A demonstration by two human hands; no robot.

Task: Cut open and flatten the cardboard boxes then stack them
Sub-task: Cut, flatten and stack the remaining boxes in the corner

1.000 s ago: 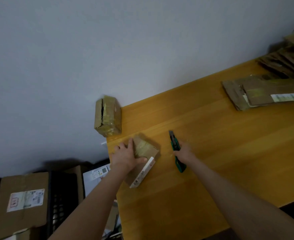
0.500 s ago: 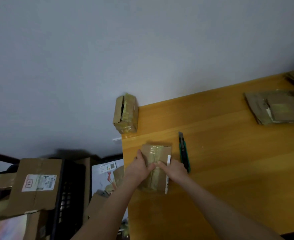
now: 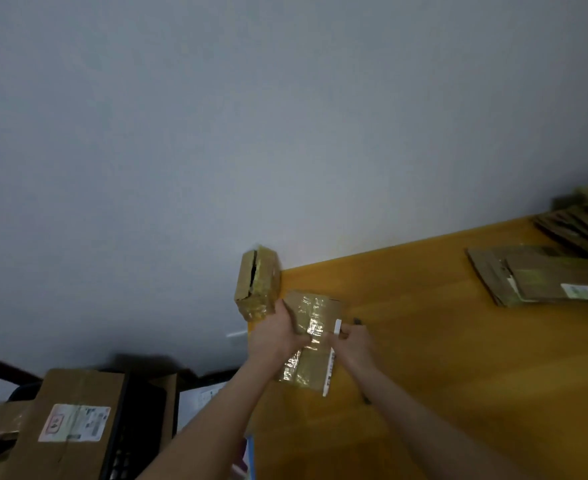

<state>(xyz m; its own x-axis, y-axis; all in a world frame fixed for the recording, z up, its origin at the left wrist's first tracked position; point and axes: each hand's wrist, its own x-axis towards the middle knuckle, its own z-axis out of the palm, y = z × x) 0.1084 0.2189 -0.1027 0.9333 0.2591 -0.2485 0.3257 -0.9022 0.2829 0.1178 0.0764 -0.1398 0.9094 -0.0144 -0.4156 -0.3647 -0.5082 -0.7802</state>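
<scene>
The left hand [image 3: 274,338] grips the left side of the small taped cardboard box [image 3: 315,317], and the right hand [image 3: 354,341] pinches its right edge, at the left end of the counter [image 3: 458,358]. The utility knife [image 3: 357,321] lies half hidden under the right wrist, so I think a blind reach could meet the blade. An elbow could also push the slit box [image 3: 258,282] off the corner.
</scene>
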